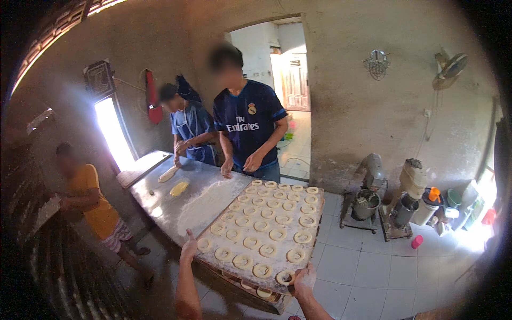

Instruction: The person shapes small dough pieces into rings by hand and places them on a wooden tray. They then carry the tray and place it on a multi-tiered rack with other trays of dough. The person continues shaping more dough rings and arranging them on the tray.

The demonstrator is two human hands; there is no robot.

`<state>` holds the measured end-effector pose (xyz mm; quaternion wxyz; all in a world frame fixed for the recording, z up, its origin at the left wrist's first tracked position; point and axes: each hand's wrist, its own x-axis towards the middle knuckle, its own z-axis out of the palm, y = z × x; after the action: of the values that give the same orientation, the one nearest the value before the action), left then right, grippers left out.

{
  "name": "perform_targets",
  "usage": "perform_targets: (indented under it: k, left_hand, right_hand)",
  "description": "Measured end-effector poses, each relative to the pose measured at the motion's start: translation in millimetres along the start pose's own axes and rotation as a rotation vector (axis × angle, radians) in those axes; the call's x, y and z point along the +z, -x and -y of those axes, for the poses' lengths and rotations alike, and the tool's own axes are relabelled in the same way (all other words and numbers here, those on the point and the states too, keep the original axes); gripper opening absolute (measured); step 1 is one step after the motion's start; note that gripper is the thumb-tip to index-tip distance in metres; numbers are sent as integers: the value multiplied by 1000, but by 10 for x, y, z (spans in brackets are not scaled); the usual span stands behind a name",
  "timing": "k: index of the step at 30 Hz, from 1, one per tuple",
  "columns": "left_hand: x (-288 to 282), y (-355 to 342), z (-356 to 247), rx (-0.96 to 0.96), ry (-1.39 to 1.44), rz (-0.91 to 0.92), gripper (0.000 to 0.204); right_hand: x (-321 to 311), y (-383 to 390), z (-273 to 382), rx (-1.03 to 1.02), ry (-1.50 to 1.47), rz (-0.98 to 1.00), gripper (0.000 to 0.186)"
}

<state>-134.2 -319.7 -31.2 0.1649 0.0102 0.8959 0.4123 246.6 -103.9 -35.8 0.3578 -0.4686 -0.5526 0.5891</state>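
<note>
A broad floured board lies in front of me, covered with rows of pale dough rings. My left hand grips its near left corner, the thumb pointing up and the other fingers mostly hidden by the edge. At the near right corner, close to the last dough ring, my right hand is closed on the board's edge. Beneath it sits a second board with more rings peeking out.
A metal worktable dusted with flour adjoins the board, with yellow dough on it. Two co-workers stand behind it; another person is at the left. Mixers, buckets and a pink cup stand on the tiled floor at right.
</note>
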Motion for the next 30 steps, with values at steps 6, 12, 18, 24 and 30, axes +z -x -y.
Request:
perform_targets:
  k: [6,12,18,24,30]
  left_hand:
    - [328,1474,-20,-12,-49,-186,90]
    - [460,3314,15,-145,471,-265,88]
    - [690,5036,527,-36,904,-211,83]
    - [746,6489,1224,229,1069,-307,80]
    - [1155,7147,365,214,1636,-481,74]
  right_hand:
    - [-1128,-553,58,-505,1036,455,38]
    - [-1496,-864,109,-794,1073,654,32]
    - [-2025,-943,262,-1176,995,754,26]
    - [-2210,-1248,153,-1472,933,822,20]
    - [-1706,-1570,602,-1351,489,1012,26]
